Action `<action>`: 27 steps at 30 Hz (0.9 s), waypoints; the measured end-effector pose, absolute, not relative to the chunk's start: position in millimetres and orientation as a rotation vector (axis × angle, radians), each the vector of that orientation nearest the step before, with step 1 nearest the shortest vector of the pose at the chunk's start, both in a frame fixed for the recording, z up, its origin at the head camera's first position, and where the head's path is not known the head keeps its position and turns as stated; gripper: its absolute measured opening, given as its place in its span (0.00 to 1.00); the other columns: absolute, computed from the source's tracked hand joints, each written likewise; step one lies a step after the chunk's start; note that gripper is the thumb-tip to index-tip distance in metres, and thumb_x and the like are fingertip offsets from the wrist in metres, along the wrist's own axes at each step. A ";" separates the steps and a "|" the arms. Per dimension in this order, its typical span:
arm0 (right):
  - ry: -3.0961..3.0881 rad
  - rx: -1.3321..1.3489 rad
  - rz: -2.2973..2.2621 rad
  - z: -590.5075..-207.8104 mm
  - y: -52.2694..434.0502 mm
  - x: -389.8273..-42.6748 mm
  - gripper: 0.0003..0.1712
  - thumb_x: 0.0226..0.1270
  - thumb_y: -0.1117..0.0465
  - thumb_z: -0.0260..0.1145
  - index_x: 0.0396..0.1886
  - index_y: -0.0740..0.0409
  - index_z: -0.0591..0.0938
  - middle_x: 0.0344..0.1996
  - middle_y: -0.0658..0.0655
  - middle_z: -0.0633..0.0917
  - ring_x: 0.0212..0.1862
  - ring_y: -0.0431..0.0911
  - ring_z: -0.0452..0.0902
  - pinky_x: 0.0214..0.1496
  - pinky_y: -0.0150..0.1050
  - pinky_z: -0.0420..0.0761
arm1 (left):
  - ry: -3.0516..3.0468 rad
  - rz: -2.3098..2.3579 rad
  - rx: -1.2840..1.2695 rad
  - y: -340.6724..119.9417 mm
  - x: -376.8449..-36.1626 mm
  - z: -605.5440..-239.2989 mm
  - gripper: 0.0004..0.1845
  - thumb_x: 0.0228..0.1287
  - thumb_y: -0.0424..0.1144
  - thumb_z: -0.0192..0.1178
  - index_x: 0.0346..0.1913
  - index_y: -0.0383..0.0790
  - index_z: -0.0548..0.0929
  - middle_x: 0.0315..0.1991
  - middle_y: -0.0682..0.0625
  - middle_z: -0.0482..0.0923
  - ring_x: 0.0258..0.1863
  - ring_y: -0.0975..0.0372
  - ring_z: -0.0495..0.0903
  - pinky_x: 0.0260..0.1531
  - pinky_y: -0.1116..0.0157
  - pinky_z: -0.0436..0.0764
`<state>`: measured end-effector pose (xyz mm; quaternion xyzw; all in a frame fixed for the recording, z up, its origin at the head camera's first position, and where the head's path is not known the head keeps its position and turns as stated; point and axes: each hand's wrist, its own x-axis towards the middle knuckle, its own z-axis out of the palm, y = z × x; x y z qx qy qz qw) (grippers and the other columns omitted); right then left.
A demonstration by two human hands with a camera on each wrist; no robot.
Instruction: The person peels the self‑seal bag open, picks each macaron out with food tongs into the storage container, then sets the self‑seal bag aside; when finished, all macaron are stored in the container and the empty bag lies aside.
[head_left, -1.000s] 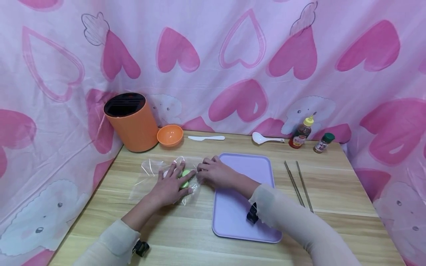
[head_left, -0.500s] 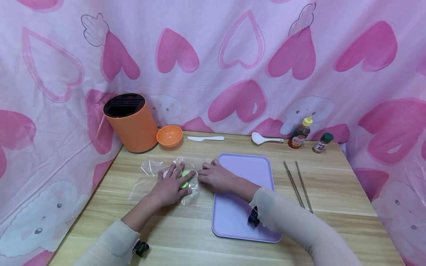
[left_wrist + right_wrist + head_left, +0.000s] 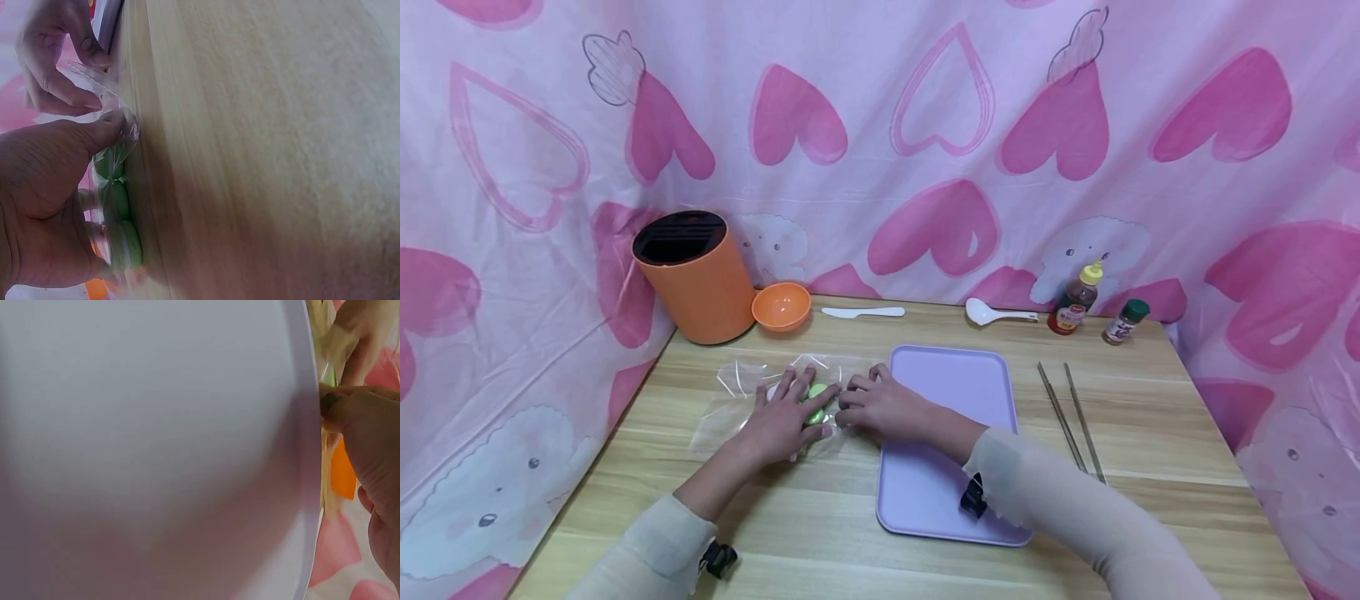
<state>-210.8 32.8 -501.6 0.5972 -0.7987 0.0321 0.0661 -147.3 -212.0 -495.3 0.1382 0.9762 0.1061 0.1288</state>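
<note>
A clear plastic bag point(image 3: 730, 408) lies on the table at left of the tray, with several green macarons point(image 3: 817, 403) inside; in the left wrist view the macarons point(image 3: 114, 200) stand in a row under the film. Spread over the bag, my left hand point(image 3: 781, 423) rests on it with fingers apart and the thumb at its near right corner. My right hand point(image 3: 883, 408) is at the bag's right end, beside the left fingertips. Curled fingers and thumb hold the film there, seen in the left wrist view beside my right hand point(image 3: 53, 59).
The lilac tray point(image 3: 925, 500) lies under my right forearm. Behind stand an orange knife block point(image 3: 700, 292), an orange bowl point(image 3: 782, 307), a white knife point(image 3: 863, 312) and a white spoon point(image 3: 992, 313). At right are a sauce bottle point(image 3: 1075, 302), a spice jar point(image 3: 1125, 323) and metal tongs point(image 3: 1071, 417).
My right hand has shifted slightly at the bag's right end, its fingers spreading a little and moving left. My left hand has stayed in place on the bag.
</note>
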 end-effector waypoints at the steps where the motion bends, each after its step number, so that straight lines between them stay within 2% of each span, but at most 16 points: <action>1: -2.409 1.806 0.101 -501.6 30.8 -208.9 0.15 0.80 0.51 0.71 0.63 0.37 0.89 0.59 0.42 0.89 0.61 0.44 0.78 0.63 0.50 0.72 | 2.839 0.308 0.403 -212.0 -147.6 -495.5 0.37 0.83 0.61 0.60 0.88 0.63 0.63 0.92 0.38 0.46 0.90 0.31 0.43 0.76 0.15 0.48; 4: -2.440 1.805 0.122 -501.8 26.6 -204.2 0.15 0.79 0.51 0.72 0.61 0.39 0.90 0.59 0.43 0.89 0.61 0.44 0.78 0.62 0.50 0.72 | 2.835 0.309 0.399 -211.5 -147.9 -495.1 0.37 0.83 0.60 0.60 0.88 0.63 0.64 0.92 0.38 0.46 0.90 0.31 0.43 0.76 0.15 0.48; 10: -2.460 1.794 0.153 -501.4 29.2 -200.5 0.05 0.80 0.54 0.71 0.49 0.38 0.91 0.52 0.43 0.88 0.56 0.43 0.81 0.59 0.48 0.72 | 2.829 0.312 0.398 -210.7 -147.1 -492.8 0.37 0.83 0.60 0.60 0.88 0.63 0.64 0.92 0.38 0.46 0.90 0.31 0.43 0.77 0.15 0.47; 17: -2.351 1.791 0.066 -501.9 41.6 -199.9 0.08 0.78 0.59 0.68 0.46 0.39 0.89 0.47 0.42 0.87 0.49 0.41 0.84 0.59 0.47 0.74 | 2.823 0.321 0.380 -210.0 -146.7 -492.7 0.37 0.82 0.61 0.60 0.88 0.65 0.64 0.93 0.39 0.46 0.91 0.32 0.41 0.77 0.15 0.45; 19: -2.357 1.792 0.078 -502.0 45.4 -199.8 0.08 0.77 0.60 0.69 0.46 0.40 0.88 0.47 0.42 0.88 0.50 0.41 0.85 0.61 0.48 0.75 | 2.823 0.323 0.372 -209.8 -146.8 -492.7 0.37 0.82 0.61 0.60 0.88 0.66 0.64 0.93 0.40 0.46 0.91 0.33 0.41 0.77 0.15 0.44; 22: -2.385 1.811 0.109 -502.3 50.8 -199.0 0.10 0.71 0.63 0.71 0.45 0.41 0.89 0.47 0.43 0.87 0.51 0.42 0.85 0.63 0.49 0.76 | 2.824 0.325 0.379 -210.2 -147.0 -493.3 0.37 0.82 0.61 0.60 0.88 0.65 0.64 0.93 0.39 0.46 0.91 0.33 0.41 0.77 0.15 0.45; 25: -2.413 1.820 0.149 -503.1 54.3 -196.8 0.09 0.67 0.61 0.72 0.43 0.40 0.90 0.47 0.43 0.87 0.52 0.42 0.84 0.63 0.50 0.77 | 2.831 0.326 0.394 -210.6 -146.8 -493.3 0.37 0.82 0.60 0.60 0.88 0.64 0.64 0.92 0.39 0.47 0.90 0.32 0.42 0.77 0.15 0.46; 27: -2.443 1.798 0.169 -503.8 54.3 -194.7 0.04 0.72 0.54 0.71 0.42 0.39 0.90 0.48 0.43 0.86 0.52 0.42 0.83 0.62 0.50 0.77 | 2.831 0.327 0.396 -210.6 -146.9 -493.1 0.37 0.83 0.60 0.60 0.88 0.65 0.64 0.92 0.39 0.46 0.90 0.32 0.42 0.77 0.15 0.46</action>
